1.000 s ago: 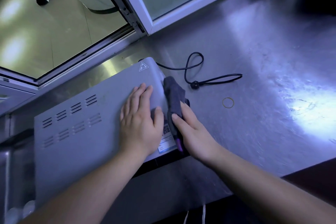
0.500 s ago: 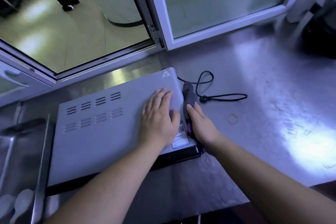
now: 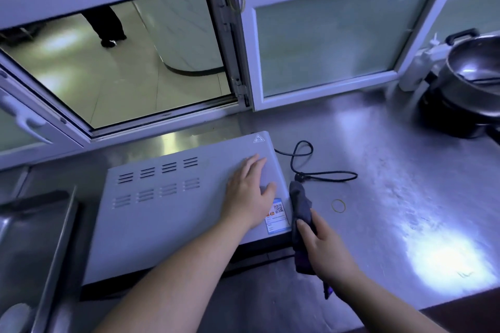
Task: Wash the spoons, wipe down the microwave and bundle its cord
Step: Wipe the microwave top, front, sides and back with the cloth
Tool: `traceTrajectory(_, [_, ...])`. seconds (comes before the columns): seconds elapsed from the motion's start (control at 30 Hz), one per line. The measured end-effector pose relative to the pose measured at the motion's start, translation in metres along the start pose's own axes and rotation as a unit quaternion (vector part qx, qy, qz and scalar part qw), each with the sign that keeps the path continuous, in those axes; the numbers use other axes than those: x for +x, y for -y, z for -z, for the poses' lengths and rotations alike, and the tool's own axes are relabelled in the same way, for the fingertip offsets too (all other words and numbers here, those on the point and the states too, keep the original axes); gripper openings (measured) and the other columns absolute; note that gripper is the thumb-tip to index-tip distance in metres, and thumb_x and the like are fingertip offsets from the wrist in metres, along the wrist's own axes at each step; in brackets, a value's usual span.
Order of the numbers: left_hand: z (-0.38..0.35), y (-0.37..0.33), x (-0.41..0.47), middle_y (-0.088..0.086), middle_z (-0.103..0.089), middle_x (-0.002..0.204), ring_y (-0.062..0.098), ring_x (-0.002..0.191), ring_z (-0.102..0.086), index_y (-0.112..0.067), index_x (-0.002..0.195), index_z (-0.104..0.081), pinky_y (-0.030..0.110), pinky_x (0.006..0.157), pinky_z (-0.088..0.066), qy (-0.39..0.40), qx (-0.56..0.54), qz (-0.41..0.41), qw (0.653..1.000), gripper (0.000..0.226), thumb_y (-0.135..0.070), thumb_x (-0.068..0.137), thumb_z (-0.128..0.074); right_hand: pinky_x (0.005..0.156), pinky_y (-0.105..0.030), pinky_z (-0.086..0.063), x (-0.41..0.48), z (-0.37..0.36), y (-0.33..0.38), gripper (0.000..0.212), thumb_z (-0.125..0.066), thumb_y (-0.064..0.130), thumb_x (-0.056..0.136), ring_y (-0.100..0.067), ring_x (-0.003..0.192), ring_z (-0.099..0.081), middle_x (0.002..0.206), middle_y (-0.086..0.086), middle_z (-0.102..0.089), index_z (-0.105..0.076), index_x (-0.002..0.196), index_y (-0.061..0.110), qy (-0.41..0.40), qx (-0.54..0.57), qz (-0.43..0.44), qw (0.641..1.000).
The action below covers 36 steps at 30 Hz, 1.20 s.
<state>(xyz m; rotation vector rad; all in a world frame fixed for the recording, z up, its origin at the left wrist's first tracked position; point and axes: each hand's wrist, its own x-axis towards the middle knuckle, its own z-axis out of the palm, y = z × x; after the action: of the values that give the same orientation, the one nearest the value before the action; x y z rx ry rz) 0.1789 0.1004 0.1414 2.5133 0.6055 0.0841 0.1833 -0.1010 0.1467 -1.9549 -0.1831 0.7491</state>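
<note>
Your left hand (image 3: 249, 192) lay flat and open on top of the microwave (image 3: 162, 211), near its right edge, holding it in place. Your right hand (image 3: 322, 246) held the dark cloth (image 3: 300, 203) between thumb and fingers and pressed it on the microwave's right side. The cloth stood tall against that side, and one end hung down under your palm.

The cord (image 3: 311, 167) was on the counter (image 3: 405, 143), to the right of the microwave. It lay just past the top of the cloth, farther from you. It made a loop near the back corner. Then its long part ran sideways, off to the right.

The rubber band (image 3: 338, 205) lay near it, right of the cloth. Your right hand was much nearer to both, so I think that hand should reach for them once the wiping is done.
</note>
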Motion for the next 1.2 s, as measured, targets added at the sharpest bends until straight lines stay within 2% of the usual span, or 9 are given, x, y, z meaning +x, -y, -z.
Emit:
traceTrajectory(0.1, [0.011,0.007,0.0,-0.009,-0.035,0.16,0.01,0.149,-0.031,-0.02,0.149,-0.049,0.038,0.12,-0.035,0.012,-0.079,-0.002,0.997,0.054,-0.023,0.095,-0.056,0.079,-0.03,-0.051,0.004,0.008,0.008,0.014,-0.05,0.031,0.102,-0.006,0.09,-0.066,0.09,0.016,-0.072,-0.063,0.102,0.035,-0.027,-0.026,0.018,0.999])
traceTrajectory(0.23, [0.026,0.012,-0.021,-0.008,-0.046,0.15,0.009,0.141,-0.039,-0.018,0.14,-0.057,0.018,0.116,-0.026,-0.035,-0.083,-0.004,0.996,0.043,-0.015,0.098,-0.055,0.079,-0.033,-0.052,0.012,0.017,0.034,0.015,-0.053,0.033,0.102,-0.01,0.085,-0.066,0.087,0.013,-0.072,-0.065,0.096,0.028,-0.041,-0.029,0.061,0.997])
traceTrajectory(0.37, [0.038,0.021,-0.057,-0.009,-0.052,0.142,0.006,0.134,-0.044,-0.02,0.136,-0.06,0.016,0.112,-0.029,-0.085,-0.07,-0.002,0.994,0.04,-0.019,0.096,-0.058,0.086,-0.037,-0.051,0.028,0.021,0.065,0.017,-0.052,0.031,0.103,-0.013,0.092,-0.066,0.095,0.005,-0.073,-0.066,0.101,0.021,-0.034,-0.018,0.095,0.995])
traceTrajectory(0.63, [0.038,0.056,-0.147,-0.011,-0.054,0.139,0.012,0.132,-0.049,-0.023,0.13,-0.062,0.035,0.111,-0.038,-0.213,-0.012,0.122,0.969,0.038,-0.029,0.092,-0.058,0.068,-0.039,-0.05,0.138,0.008,0.113,0.017,-0.043,0.036,0.102,-0.031,0.082,-0.058,0.089,-0.004,-0.064,-0.052,0.101,0.021,-0.057,-0.152,0.154,0.975])
traceTrajectory(0.8, [0.03,0.057,-0.178,-0.002,-0.031,0.162,0.023,0.148,-0.033,-0.021,0.149,-0.045,0.049,0.116,-0.032,-0.258,-0.016,0.294,0.92,0.06,-0.032,0.095,-0.067,0.073,-0.037,-0.037,0.193,-0.014,0.122,0.017,-0.046,0.032,0.104,-0.036,0.093,-0.056,0.108,-0.017,-0.066,-0.051,0.105,0.016,-0.023,-0.257,0.209,0.943])
traceTrajectory(0.9, [0.033,0.055,-0.183,0.001,-0.019,0.168,0.027,0.152,-0.029,-0.019,0.16,-0.026,0.05,0.12,-0.033,-0.317,-0.147,0.387,0.853,0.081,-0.032,0.094,-0.07,0.074,-0.037,-0.036,0.209,-0.022,0.119,0.023,-0.046,0.034,0.103,-0.037,0.094,-0.056,0.11,-0.018,-0.066,-0.053,0.107,0.012,-0.028,-0.262,0.201,0.943])
traceTrajectory(0.97, [0.035,0.053,-0.179,-0.002,-0.007,0.172,0.023,0.158,-0.016,-0.017,0.165,-0.011,0.043,0.127,-0.022,-0.308,-0.236,0.433,0.814,0.088,-0.035,0.098,-0.066,0.073,-0.038,-0.038,0.215,-0.023,0.115,0.023,-0.047,0.036,0.102,-0.033,0.087,-0.053,0.103,-0.014,-0.065,-0.052,0.103,0.014,-0.029,-0.256,0.2,0.945])
traceTrajectory(1.07, [0.033,0.052,-0.17,-0.007,0.01,0.173,0.017,0.16,0.002,-0.016,0.166,-0.004,0.041,0.129,-0.013,-0.262,-0.252,0.436,0.823,0.087,-0.041,0.102,-0.058,0.073,-0.038,-0.04,0.219,-0.022,0.11,0.018,-0.05,0.036,0.101,-0.031,0.087,-0.054,0.097,-0.008,-0.063,-0.051,0.1,0.018,-0.021,-0.249,0.206,0.946])
traceTrajectory(1.2, [0.03,0.051,-0.16,0.002,0.02,0.172,0.02,0.158,0.019,-0.008,0.165,-0.006,0.046,0.129,-0.011,-0.23,-0.221,0.435,0.842,0.09,-0.038,0.1,-0.061,0.074,-0.036,-0.038,0.217,-0.024,0.111,0.016,-0.051,0.035,0.101,-0.029,0.089,-0.053,0.098,-0.006,-0.061,-0.051,0.102,0.019,-0.017,-0.239,0.208,0.948])
